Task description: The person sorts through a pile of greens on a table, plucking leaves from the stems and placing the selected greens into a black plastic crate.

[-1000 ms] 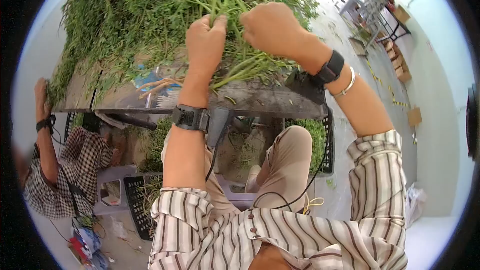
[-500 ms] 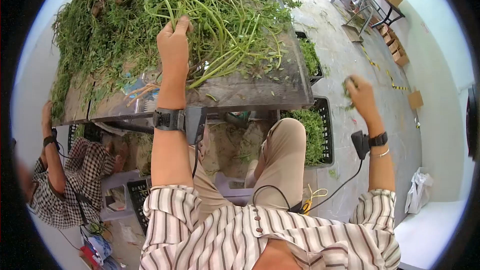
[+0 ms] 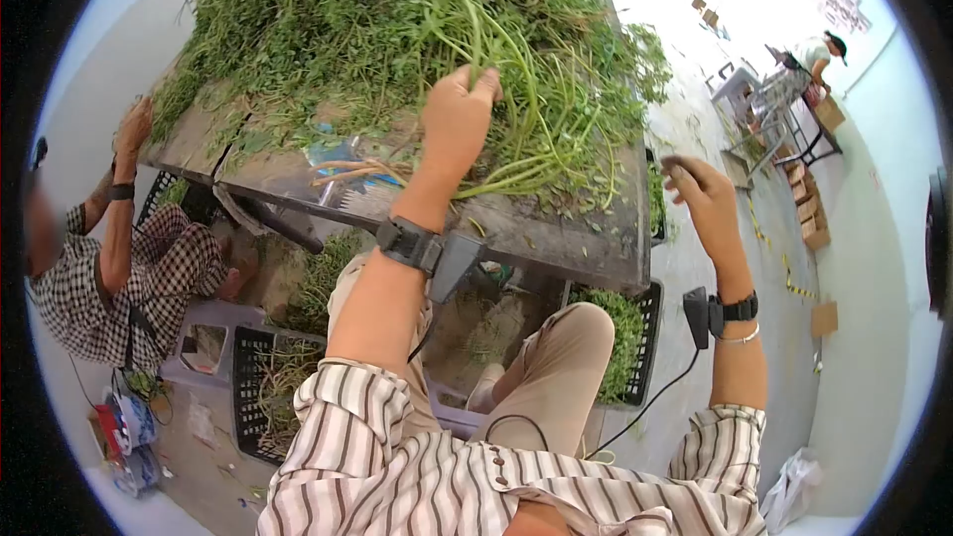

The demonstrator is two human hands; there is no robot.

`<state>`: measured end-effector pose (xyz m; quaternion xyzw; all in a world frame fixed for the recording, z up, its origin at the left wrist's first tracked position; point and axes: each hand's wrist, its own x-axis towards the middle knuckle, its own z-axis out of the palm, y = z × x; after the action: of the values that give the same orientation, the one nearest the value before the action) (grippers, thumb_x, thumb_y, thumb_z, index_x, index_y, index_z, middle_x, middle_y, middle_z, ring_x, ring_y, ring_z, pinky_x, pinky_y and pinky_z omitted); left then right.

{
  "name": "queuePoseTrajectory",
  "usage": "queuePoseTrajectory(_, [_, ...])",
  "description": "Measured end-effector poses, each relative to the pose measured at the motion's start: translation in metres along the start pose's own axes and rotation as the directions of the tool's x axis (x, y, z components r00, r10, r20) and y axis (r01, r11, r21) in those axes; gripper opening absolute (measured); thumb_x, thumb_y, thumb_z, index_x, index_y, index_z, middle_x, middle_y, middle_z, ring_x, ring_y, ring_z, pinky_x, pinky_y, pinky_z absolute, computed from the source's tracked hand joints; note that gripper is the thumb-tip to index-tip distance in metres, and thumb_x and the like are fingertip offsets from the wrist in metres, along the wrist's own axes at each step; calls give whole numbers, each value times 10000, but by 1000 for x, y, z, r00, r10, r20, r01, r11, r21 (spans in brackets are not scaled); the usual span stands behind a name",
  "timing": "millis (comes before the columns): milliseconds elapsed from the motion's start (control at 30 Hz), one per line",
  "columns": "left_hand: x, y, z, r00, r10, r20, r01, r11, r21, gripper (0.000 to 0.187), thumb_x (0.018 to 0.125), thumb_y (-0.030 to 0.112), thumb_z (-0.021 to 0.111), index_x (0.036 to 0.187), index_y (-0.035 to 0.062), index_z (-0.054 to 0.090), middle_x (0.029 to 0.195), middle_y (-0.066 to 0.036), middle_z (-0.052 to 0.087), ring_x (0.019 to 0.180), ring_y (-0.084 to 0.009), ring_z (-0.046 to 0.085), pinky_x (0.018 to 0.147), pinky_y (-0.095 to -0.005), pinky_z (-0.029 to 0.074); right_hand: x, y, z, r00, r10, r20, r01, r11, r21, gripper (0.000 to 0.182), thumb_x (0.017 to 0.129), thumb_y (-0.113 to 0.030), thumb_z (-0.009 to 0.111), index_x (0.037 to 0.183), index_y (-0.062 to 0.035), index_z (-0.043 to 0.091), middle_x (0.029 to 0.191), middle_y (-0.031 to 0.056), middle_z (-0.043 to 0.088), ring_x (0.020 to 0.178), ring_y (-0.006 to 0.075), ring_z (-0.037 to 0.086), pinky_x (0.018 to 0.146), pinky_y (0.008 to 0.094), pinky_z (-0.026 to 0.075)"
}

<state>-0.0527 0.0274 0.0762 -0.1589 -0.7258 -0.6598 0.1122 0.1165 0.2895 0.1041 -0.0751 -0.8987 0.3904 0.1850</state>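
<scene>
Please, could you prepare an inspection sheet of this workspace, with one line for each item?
Surface: table, wooden, partly bare along the front.
Job's things: green stems in the left hand; heap of greens behind.
Clutter: brown stalks and blue plastic near the front edge.
Left hand: fingers closed on the stems.
Right hand: off the table, loosely open; nothing seen in it.
Cables: black cable hanging from the right wrist.
Surroundings: seated person at left, another far right; crate of greens beside the right knee.

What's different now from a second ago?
The right hand has moved away from the green stems, rightward past the table's edge; the greenery it carried no longer shows. The left hand still grips the stems, and the leafy pile remains.
</scene>
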Motion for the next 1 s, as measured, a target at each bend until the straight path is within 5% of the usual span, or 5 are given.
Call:
queuePoseTrajectory(167, [-1,6,1,999,30,19,-31,999,41,331,919,307,536,727,39,561,564,11,423,539,-102,378,521,-291,312,72,-60,49,996,-76,51,60,966,253,303,895,-192,545,1119,-4,623,998,52,663,772,122,615,636,242,494])
queuePoseTrajectory(233, [-1,9,-1,996,-15,89,3,990,142,312,918,320,507,861,39,628,646,-123,583,626,-293,549,618,-404,413,100,-72,71,986,-140,93,92,914,396,369,892,-191,548,1186,30,569,1042,84,646,766,127,617,632,239,504])
queuePoseTrajectory(500, [5,0,-3,985,129,-115,-128,992,17,268,851,271,604,878,7,641,727,-134,566,723,-299,544,667,-388,419,134,-109,124,937,-128,326,-52,870,491,345,871,-158,562,1112,88,572,904,102,631,655,106,569,533,232,462])
queuePoseTrajectory(633, [13,-10,-3,974,97,-205,-132,978,-164,284,832,262,628,875,-19,634,708,-100,523,734,-262,523,675,-374,411,115,-107,134,972,-175,156,110,928,355,247,876,-159,573,997,49,624,679,31,567,513,79,507,479,221,397])
queuePoseTrajectory(1000, [4,7,-2,996,2,-84,-54,787,-615,195,927,140,521,986,-10,628,847,-39,645,745,-92,534,720,-259,443,61,-104,156,789,-615,-4,613,787,-67,117,830,-60,565,827,16,477,779,204,526,735,412,529,623,452,432])
